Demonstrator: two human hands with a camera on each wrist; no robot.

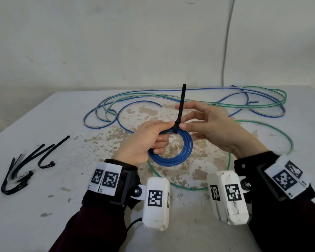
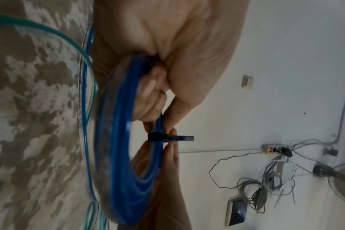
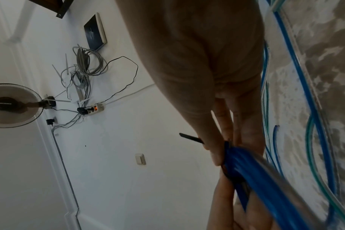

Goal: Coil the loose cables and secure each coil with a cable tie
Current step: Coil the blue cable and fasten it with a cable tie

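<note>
A blue cable coil (image 1: 173, 153) hangs just above the table (image 1: 62, 206), held at its upper left by my left hand (image 1: 166, 131), thumb on top and fingers curled through the ring. A black cable tie (image 1: 180, 104) is looped round the coil's top, its tail pointing up. My right hand (image 1: 180, 116) pinches the tie, thumb at the tie's head, index finger against the tail. In the left wrist view the coil (image 2: 116, 140) and the tie (image 2: 158, 137) show edge-on. In the right wrist view the coil (image 3: 246, 168) and the tail (image 3: 189, 137) show past my right hand (image 3: 217, 147).
Loose blue, green and grey cables (image 1: 189, 99) sprawl across the back of the table. A green cable loop (image 1: 273, 130) curves under my right wrist. Several spare black cable ties (image 1: 25, 166) lie at the left. A wall stands close behind the table.
</note>
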